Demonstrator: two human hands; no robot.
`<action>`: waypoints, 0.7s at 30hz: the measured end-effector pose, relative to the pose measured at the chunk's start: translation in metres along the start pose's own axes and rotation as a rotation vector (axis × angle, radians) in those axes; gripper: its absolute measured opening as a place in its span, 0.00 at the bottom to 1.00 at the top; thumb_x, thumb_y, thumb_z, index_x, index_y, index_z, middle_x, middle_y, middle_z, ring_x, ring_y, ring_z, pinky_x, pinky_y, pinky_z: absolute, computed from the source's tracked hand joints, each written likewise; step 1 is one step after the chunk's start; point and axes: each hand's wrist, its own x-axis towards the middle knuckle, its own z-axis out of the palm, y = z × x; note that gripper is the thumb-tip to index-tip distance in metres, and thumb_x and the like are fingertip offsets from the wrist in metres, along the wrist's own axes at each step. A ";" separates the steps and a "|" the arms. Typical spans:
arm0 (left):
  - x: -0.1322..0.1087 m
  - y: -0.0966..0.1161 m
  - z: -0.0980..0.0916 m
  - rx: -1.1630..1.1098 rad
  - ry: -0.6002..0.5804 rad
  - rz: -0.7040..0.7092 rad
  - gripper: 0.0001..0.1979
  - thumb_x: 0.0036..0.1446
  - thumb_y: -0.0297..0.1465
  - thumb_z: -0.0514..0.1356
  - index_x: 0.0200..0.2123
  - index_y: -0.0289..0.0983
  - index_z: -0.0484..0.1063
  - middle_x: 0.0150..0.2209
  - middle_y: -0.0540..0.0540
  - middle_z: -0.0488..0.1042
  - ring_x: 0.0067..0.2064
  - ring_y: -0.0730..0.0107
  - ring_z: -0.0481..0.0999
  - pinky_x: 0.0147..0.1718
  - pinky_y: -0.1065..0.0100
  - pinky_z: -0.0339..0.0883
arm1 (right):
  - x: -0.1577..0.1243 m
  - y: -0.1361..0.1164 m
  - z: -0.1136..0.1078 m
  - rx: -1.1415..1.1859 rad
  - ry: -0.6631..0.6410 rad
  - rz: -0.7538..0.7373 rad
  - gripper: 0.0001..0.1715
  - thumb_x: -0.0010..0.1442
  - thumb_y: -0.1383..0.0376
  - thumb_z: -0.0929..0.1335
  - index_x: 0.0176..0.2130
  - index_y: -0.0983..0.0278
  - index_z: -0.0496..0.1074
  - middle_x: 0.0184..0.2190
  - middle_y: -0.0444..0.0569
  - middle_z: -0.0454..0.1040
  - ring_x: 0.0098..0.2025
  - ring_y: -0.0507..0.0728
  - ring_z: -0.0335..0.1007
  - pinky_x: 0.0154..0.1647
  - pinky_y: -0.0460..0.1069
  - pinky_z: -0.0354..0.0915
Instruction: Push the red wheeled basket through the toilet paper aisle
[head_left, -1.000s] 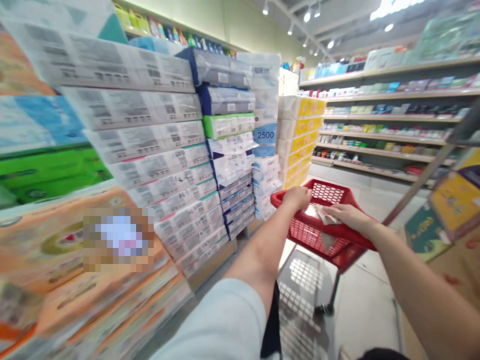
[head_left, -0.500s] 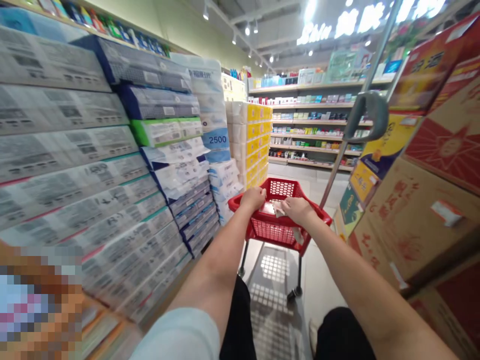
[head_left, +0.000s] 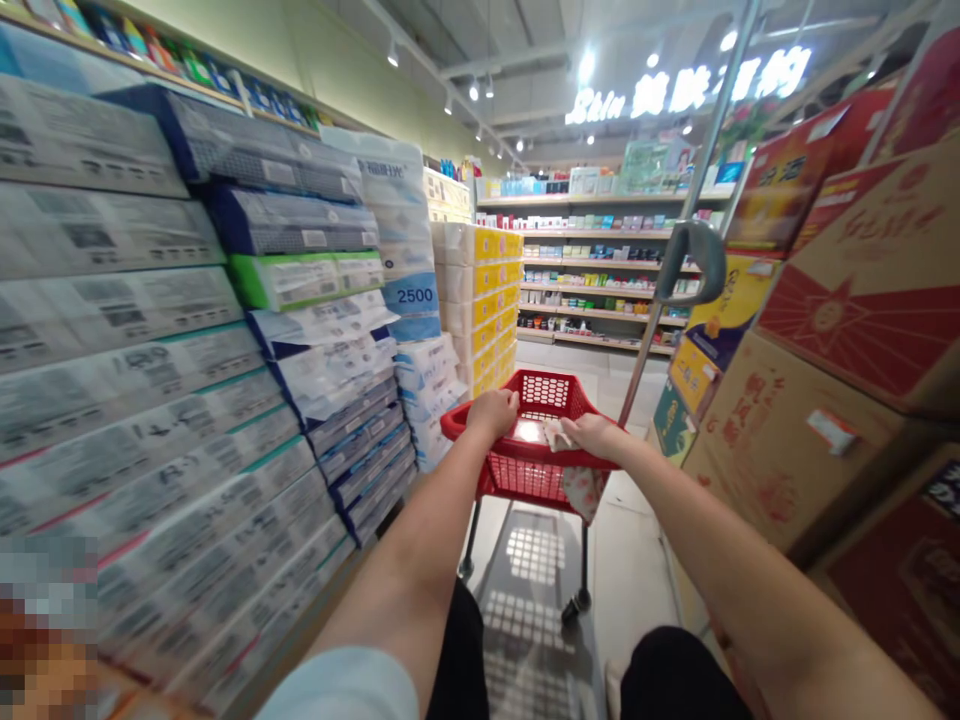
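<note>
In front of me stands a red plastic shopping cart (head_left: 529, 478) on dark legs with casters. My left hand (head_left: 493, 412) is closed over the left part of its handle bar. Further right on the bar, my right hand (head_left: 598, 438) is closed too, with a pale patterned cloth (head_left: 582, 492) under its fingers. The cloth drapes over the bar and hangs down the near side of the basket. My fingertips are partly hidden. Between the hands, the cart's red rim shows a bright reflection.
Stacked tissue packs (head_left: 127, 350) form a wall on the left, ending in yellow-sided packs (head_left: 495, 300). Cardboard cartons (head_left: 810, 430) are piled on the right. A metal pole with a grey handle (head_left: 694, 262) stands beside them. Stocked shelves (head_left: 592, 262) cross the aisle's far end.
The cartons on the right and the stacks on the left have shifted leftward in view. More of the cloth now hangs visibly below the bar. Both hands stay on the cart.
</note>
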 end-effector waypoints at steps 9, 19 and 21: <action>0.006 0.009 -0.006 0.123 -0.149 -0.129 0.23 0.64 0.40 0.43 0.44 0.35 0.75 0.45 0.36 0.76 0.46 0.56 0.75 0.42 0.62 0.66 | 0.012 -0.029 -0.003 0.193 0.090 0.134 0.19 0.65 0.66 0.58 0.50 0.71 0.69 0.40 0.65 0.74 0.40 0.63 0.73 0.38 0.53 0.65; 0.006 0.018 -0.004 -0.009 -0.209 -0.151 0.39 0.61 0.53 0.32 0.41 0.37 0.77 0.45 0.36 0.76 0.50 0.52 0.73 0.48 0.57 0.63 | 0.024 -0.032 0.011 1.027 0.147 0.061 0.25 0.58 0.54 0.66 0.49 0.65 0.73 0.38 0.50 0.77 0.34 0.54 0.72 0.34 0.46 0.65; 0.006 0.017 -0.003 -0.017 -0.206 -0.147 0.40 0.60 0.53 0.31 0.42 0.37 0.77 0.45 0.36 0.77 0.51 0.53 0.73 0.47 0.59 0.63 | 0.023 -0.025 0.016 1.266 0.103 -0.072 0.28 0.52 0.53 0.70 0.48 0.68 0.74 0.39 0.51 0.77 0.36 0.54 0.71 0.37 0.47 0.65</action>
